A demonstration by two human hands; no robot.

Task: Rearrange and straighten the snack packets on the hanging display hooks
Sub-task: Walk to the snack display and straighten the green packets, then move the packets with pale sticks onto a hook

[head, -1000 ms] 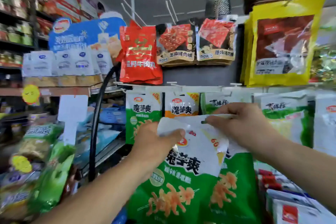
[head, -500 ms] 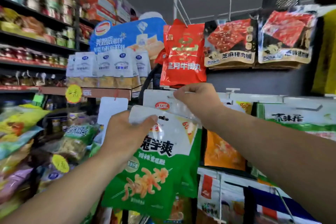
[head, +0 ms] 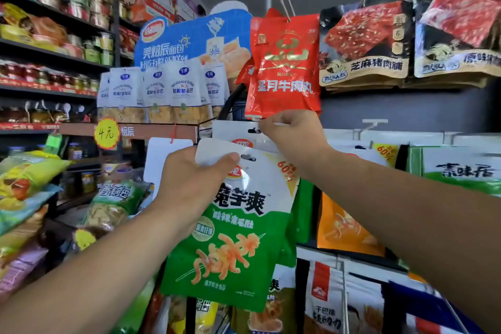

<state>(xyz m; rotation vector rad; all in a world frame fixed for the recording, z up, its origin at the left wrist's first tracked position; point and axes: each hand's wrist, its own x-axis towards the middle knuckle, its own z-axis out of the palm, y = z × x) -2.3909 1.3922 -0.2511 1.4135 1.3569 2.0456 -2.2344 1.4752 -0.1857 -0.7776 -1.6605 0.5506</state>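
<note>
My left hand (head: 195,182) grips the white top corner of a green-and-white snack packet (head: 233,238), thumb over its front beside the hang hole. The packet hangs tilted in front of the rack. Behind it a second packet of the same kind (head: 230,131) shows its white header with a hang slot. My right hand (head: 292,138) pinches at that header's top right, at the tip of a white display hook (head: 279,124). A red packet (head: 284,68) hangs just above my right hand.
Orange packets (head: 344,225) and green-white packets (head: 461,168) hang to the right on the rack. Dark jerky packets (head: 363,43) hang above. A blue bread display (head: 189,46) with white bags stands left, beside store shelves (head: 54,57) and loose snack bags (head: 24,179).
The view swung left and up along the rack. Both hands carried the green packet leftward. My right hand rose from the packet's top edge to the hook under the red packet.
</note>
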